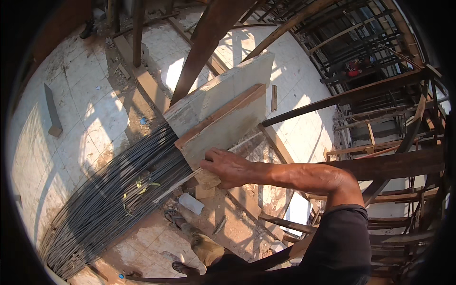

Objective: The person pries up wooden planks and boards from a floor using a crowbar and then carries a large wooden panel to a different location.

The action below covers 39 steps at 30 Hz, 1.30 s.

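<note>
My right hand (225, 167) comes in from the lower right with its fingers curled closed around a long, thin, pale wooden strip (178, 186). The strip runs slantwise past the lower edge of a grey board (228, 126); part of it is hidden by the hand. A reddish-brown edge tops this board, and a larger pale slab (225, 88) leans behind it. Just below the hand are short wooden pieces (205, 191). Left of the boards lies a big bundle of dark steel rods (109, 190). My left hand is out of view.
Thick timber posts (204, 45) and slanting beams (342, 97) stand close around. A loose wooden bar (52, 111) lies on the dusty tiled floor (76, 85) at left. A whitish block (191, 204) rests near my sandalled foot (175, 218). Crowded timber framing fills the right side.
</note>
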### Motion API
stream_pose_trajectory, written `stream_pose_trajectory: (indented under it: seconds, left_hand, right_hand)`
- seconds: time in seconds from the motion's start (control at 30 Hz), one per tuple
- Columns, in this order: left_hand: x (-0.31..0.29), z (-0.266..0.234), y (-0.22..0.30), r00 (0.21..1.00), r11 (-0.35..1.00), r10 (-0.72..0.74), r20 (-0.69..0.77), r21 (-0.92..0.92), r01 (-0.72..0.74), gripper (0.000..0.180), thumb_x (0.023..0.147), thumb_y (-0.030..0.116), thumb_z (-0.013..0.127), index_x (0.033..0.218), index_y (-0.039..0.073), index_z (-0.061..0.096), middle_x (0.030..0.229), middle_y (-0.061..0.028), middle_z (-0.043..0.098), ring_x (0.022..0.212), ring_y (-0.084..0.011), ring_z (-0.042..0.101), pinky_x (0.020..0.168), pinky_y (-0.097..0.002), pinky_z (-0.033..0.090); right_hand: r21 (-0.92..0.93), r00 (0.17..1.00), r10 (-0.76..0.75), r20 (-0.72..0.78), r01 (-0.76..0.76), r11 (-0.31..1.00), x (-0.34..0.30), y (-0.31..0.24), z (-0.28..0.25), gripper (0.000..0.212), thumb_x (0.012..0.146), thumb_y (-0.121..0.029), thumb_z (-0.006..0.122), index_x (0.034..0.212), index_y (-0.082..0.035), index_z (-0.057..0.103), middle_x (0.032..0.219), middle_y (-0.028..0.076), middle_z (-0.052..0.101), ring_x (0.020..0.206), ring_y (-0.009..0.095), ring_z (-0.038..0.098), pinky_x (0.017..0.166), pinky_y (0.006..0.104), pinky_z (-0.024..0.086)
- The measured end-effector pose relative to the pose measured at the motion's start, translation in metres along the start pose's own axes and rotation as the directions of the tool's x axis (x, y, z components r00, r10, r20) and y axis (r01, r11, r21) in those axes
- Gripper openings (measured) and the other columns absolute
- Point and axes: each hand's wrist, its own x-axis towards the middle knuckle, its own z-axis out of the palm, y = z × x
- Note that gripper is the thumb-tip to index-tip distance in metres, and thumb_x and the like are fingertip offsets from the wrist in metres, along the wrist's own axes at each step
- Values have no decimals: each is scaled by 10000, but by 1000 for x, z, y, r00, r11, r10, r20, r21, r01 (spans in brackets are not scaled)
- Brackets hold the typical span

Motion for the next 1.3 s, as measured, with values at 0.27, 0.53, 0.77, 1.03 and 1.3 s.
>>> stream_pose_trajectory:
  seconds: [0.27, 0.53, 0.77, 1.03, 1.3]
  left_hand:
    - [-38, 7, 102, 908, 908, 418, 4, 2, -418, 435, 997, 323, 594, 1376, 112, 559, 1185, -74, 644, 996, -198, 617, 830, -348, 497]
    - [-33, 11, 13, 908, 907, 412, -70, 124, -402, 374, 919, 191, 673, 1260, 42, 631, 1000, -95, 687, 830, -157, 641, 716, -296, 507]
    - [-45, 18, -27, 894, 910, 411, -180, 141, -389, 450, 937, 288, 646, 1298, 22, 606, 1121, -213, 692, 1042, -291, 667, 918, -382, 510]
    - [-120, 41, -84, 791, 818, 460, -404, -154, -554, 453, 957, 303, 633, 1326, 46, 584, 1131, -194, 689, 1015, -290, 665, 890, -396, 522]
    - [-92, 162, -348, 762, 755, 82, -643, -458, -468, 454, 934, 299, 640, 1293, 22, 606, 1098, -209, 696, 986, -280, 683, 864, -383, 529]
  right_hand:
    - [54, 986, -165, 34, 163, 985, -23, -63, 13, 585, 639, -46, 687, 1196, 22, 520, 1085, 198, 523, 1064, 355, 522, 854, 475, 464]
    - [40, 985, -168, 43, 167, 985, -63, -147, -108, 658, 584, -85, 835, 1148, -14, 503, 1059, 187, 514, 1041, 373, 530, 853, 484, 492]
    - [65, 925, -286, -251, 311, 948, -66, -258, -194, 691, 567, -145, 912, 1135, -28, 535, 1004, 157, 541, 926, 317, 575, 751, 413, 492]
    - [131, 817, -455, -354, 525, 841, -57, -429, -203, 589, 664, -167, 883, 1114, -23, 531, 997, 46, 565, 957, 148, 605, 846, 306, 520]
    - [-18, 502, -800, -329, 844, 537, -105, -642, -146, 686, 637, -73, 886, 1224, 1, 539, 1069, 111, 658, 1008, 202, 671, 877, 333, 572]
